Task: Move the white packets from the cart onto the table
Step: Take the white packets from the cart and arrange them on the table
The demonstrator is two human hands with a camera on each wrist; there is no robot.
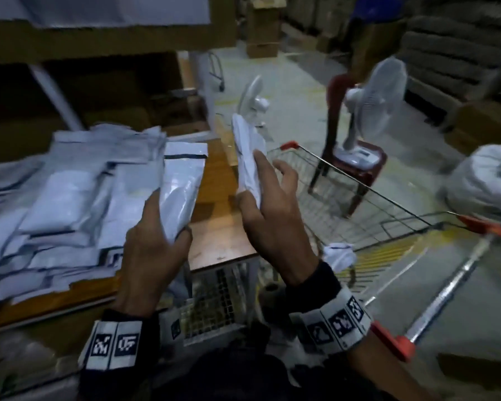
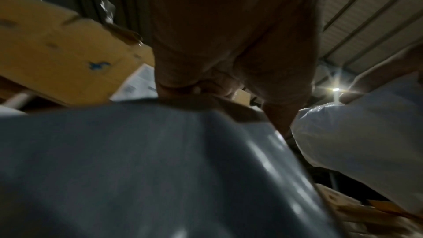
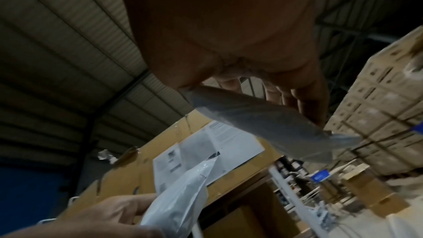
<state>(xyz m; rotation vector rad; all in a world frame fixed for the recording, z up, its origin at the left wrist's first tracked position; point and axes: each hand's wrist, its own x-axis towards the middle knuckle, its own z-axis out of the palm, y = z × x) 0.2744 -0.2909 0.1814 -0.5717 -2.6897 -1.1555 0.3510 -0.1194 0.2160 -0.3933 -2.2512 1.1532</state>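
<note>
My left hand grips a flat white packet by its lower end, over the table's right end; the same packet fills the left wrist view. My right hand holds a second, edge-on white packet between thumb and fingers, above the gap between table and cart; the right wrist view shows that packet under the palm. A heap of white packets covers the wooden table. One crumpled white packet lies in the wire cart.
The cart's red-capped handle runs at my right. Beyond the cart a white fan stands on a red chair. A full white sack sits at far right. Cardboard boxes and shelving stand behind.
</note>
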